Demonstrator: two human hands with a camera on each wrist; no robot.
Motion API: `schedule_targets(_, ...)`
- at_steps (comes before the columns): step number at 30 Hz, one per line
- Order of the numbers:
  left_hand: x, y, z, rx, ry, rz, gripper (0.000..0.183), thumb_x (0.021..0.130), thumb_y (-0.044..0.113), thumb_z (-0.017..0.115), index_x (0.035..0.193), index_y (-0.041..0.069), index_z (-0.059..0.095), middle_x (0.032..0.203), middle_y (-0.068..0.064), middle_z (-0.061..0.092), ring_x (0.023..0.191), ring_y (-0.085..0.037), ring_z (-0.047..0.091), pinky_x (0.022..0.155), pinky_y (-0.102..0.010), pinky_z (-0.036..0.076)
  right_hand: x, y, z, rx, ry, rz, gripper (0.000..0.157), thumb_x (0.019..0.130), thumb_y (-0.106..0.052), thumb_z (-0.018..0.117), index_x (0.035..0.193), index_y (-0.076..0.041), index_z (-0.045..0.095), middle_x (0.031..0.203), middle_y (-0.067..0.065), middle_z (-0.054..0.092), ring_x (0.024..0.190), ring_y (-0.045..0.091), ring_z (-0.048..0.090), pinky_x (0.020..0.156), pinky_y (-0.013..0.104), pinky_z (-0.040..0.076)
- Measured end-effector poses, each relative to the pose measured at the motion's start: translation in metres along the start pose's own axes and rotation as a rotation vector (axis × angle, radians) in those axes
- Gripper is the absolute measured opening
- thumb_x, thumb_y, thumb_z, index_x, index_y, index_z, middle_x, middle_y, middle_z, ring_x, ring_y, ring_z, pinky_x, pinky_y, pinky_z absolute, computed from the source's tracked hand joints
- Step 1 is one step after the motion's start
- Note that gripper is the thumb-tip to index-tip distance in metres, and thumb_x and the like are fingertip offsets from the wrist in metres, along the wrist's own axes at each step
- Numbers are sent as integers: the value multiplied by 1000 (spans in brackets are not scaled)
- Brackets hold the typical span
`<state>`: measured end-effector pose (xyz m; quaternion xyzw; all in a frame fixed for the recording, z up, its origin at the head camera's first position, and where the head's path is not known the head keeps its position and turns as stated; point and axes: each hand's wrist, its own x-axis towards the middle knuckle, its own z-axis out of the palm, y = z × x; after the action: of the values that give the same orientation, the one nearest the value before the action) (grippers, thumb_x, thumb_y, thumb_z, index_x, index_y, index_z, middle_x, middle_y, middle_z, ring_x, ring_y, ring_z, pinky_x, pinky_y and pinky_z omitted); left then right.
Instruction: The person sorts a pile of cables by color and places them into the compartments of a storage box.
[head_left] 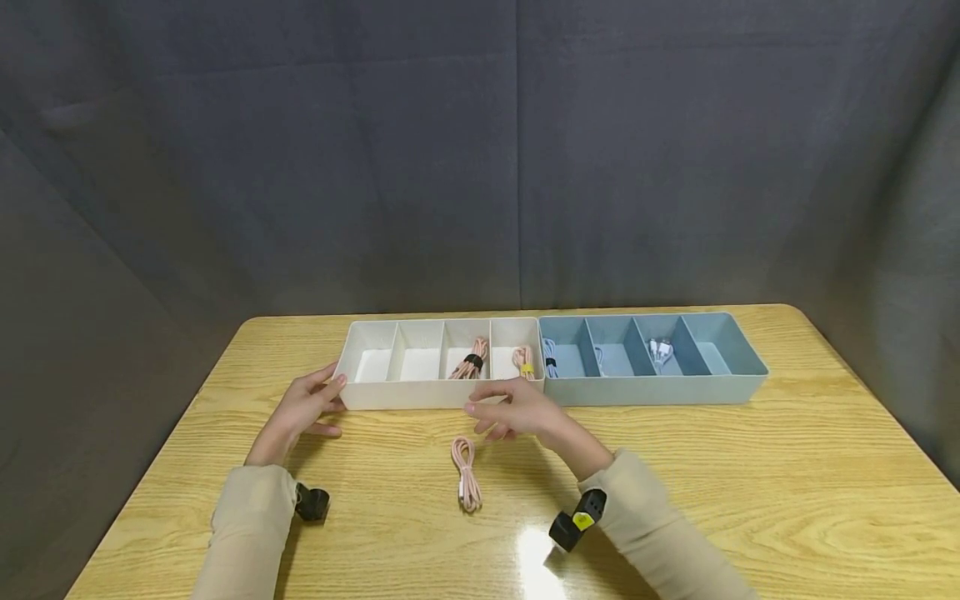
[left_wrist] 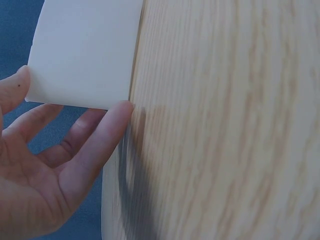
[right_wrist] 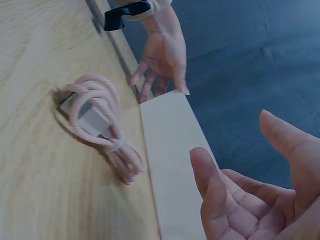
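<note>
My left hand touches the left end of the white divided box; its fingertips rest against the end wall in the left wrist view. In front of the same box, toward its right half, my right hand hovers with loosely bent fingers and nothing in them. On the table just below it lies a coiled pink charging cable, bound with a pale tie, its plug visible in the right wrist view. Inside the white box are a pink cable with a black strap and a pink cable with a yellow strap.
A blue-grey divided box stands end to end with the white one, on the right. It holds a light blue cable with a black strap, a thin pale cable and a white cable. A dark curtain hangs behind the wooden table.
</note>
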<state>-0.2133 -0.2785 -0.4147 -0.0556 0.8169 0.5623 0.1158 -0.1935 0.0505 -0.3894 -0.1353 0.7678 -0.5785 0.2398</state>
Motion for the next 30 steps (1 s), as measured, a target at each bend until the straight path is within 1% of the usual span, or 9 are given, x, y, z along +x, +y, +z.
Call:
schedule_targets(2, 0, 0, 0, 4, -1, 2, 62, 95, 39, 44, 146, 11, 21, 122, -28, 42, 106, -39, 51, 65, -40, 57, 0, 3, 2, 14, -11, -11, 45, 87, -25, 63, 120, 4, 55, 80, 19, 67, 66, 32, 65, 47, 23, 45)
schedule_targets(5, -1, 0, 0, 4, 0, 0, 62, 95, 39, 44, 146, 11, 21, 122, -28, 42, 107, -39, 51, 65, -40, 57, 0, 8, 6, 21, -23, -22, 43, 87, -24, 62, 118, 6, 55, 78, 20, 67, 60, 27, 64, 48, 24, 47)
schedule_targets(8, -1, 0, 0, 4, 1, 0, 62, 95, 39, 44, 146, 12, 21, 122, -28, 42, 106, -39, 52, 65, -40, 57, 0, 12, 10, 19, -25, -9, 44, 87, -25, 63, 117, 6, 55, 77, 21, 66, 55, 19, 63, 48, 24, 47)
schedule_targets(10, -1, 1, 0, 4, 1, 1, 61, 96, 38, 44, 146, 12, 22, 122, -28, 42, 106, -38, 52, 65, -40, 57, 1, 15, 13, 14, -12, 3, 45, 87, -27, 63, 117, 6, 55, 76, 20, 66, 54, 17, 62, 46, 23, 46)
schedule_targets(14, -1, 1, 0, 3, 1, 2, 61, 96, 38, 44, 146, 12, 22, 122, -28, 43, 105, -38, 52, 65, -40, 57, 2, 20, 17, -40, 25, 20, 44, 87, -31, 63, 114, 3, 58, 71, 15, 67, 54, 19, 63, 44, 22, 45)
schedule_targets(18, 0, 0, 0, 4, 5, 0, 61, 95, 38, 44, 146, 12, 22, 122, -27, 43, 106, -38, 52, 65, -40, 57, 2, 23, 21, -81, 46, 35, 48, 85, -35, 64, 114, 3, 58, 68, 11, 67, 55, 21, 64, 44, 25, 49)
schedule_targets(21, 0, 0, 0, 5, 6, 2, 61, 95, 38, 44, 146, 12, 22, 121, -27, 43, 105, -38, 52, 65, -40, 57, 1, 25, 23, -65, 35, 35, 50, 85, -33, 65, 116, 5, 57, 68, 13, 66, 55, 24, 64, 49, 30, 54)
schedule_targets(24, 0, -1, 0, 6, 5, 3, 62, 95, 39, 45, 146, 11, 22, 120, -27, 43, 105, -37, 53, 65, -40, 57, 1, 27, 25, -46, 13, 32, 51, 85, -30, 65, 117, 8, 54, 69, 16, 66, 56, 27, 64, 52, 34, 56)
schedule_targets(30, 0, 0, 1, 5, 7, 4, 62, 95, 38, 45, 146, 11, 22, 119, -26, 44, 105, -38, 52, 65, -40, 57, 3, 30, 29, -72, 3, 33, 50, 83, -26, 67, 116, 9, 55, 68, 14, 65, 55, 25, 63, 50, 34, 56)
